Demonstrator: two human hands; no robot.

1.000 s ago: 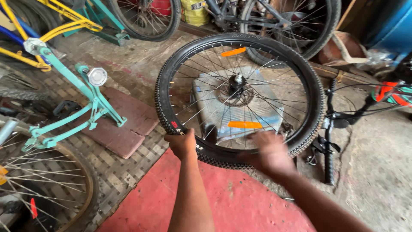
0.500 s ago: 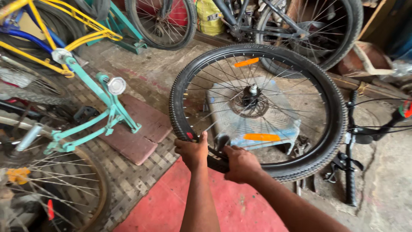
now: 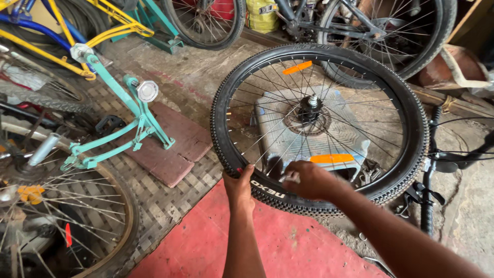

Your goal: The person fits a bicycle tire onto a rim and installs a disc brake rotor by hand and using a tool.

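Observation:
A bicycle wheel with a knobby black tyre (image 3: 401, 98), silver spokes and two orange reflectors lies flat over a grey block (image 3: 288, 128) on the floor. My left hand (image 3: 238, 188) grips the near edge of the tyre, thumb over the rim. My right hand (image 3: 309, 180) is just to its right, fingers closed over the rim and tyre bead, with something small and pale under the fingers that I cannot make out. The hub (image 3: 310, 109) with its axle points up at the wheel's centre.
A teal bicycle frame (image 3: 131, 128) stands at the left beside yellow and blue frames (image 3: 56, 31). Another wheel (image 3: 62, 226) lies at bottom left. More bicycles (image 3: 360, 25) line the back. A black handlebar (image 3: 432, 164) is at right. A red mat (image 3: 288, 242) covers the near floor.
The view has shifted, so the wheel sits further right. My right hand slid right along the rim, away from my left hand, which keeps its grip.

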